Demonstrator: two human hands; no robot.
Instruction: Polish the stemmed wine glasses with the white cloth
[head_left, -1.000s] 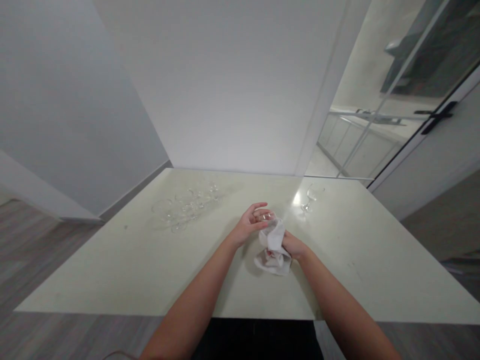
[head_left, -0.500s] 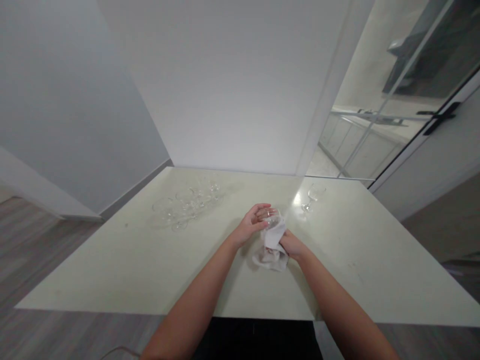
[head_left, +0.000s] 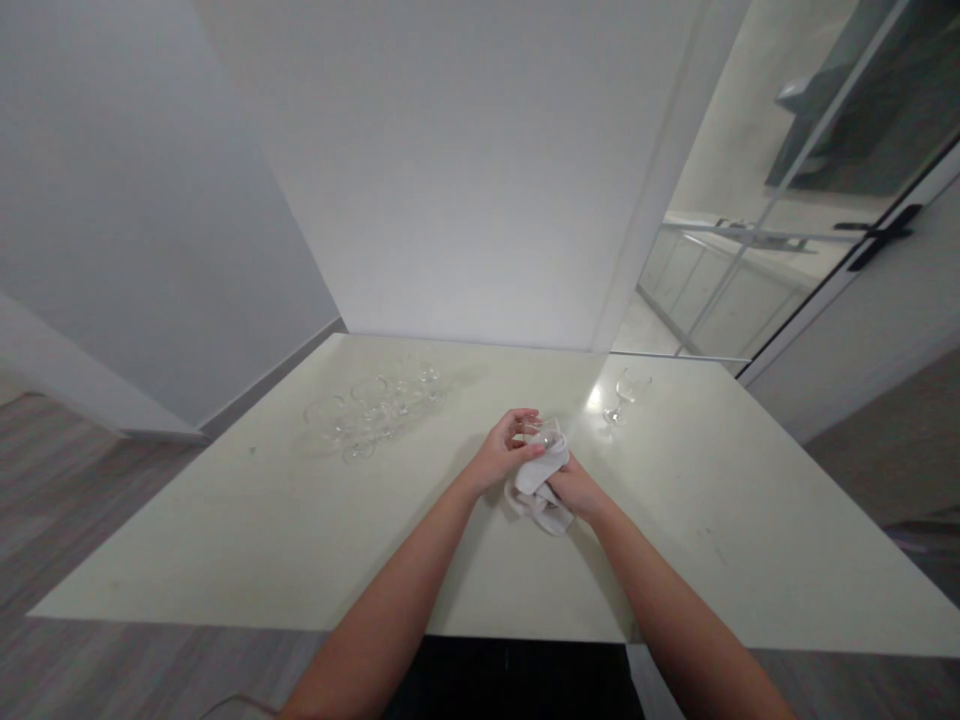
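My left hand (head_left: 508, 448) is curled around the bowl of a clear wine glass (head_left: 546, 432), held above the middle of the table. A white cloth (head_left: 541, 490) wraps the glass's near side and hangs down below it. My right hand (head_left: 574, 484) is closed on that cloth, pressing it against the glass; some of its fingers are hidden in the folds. The stem and foot of the held glass are covered by the cloth and hands.
On the pale table (head_left: 285, 540), several clear stemmed glasses (head_left: 375, 405) stand in a cluster at the back left. Another wine glass (head_left: 626, 390) stands at the back right. A white wall (head_left: 465, 200) rises behind the table, and a glazed door (head_left: 750, 240) is on the right.
The cloth has shifted and bunched up slightly under the glass, its lower edge a little higher. My right hand has moved slightly left. The left hand keeps its grasp.
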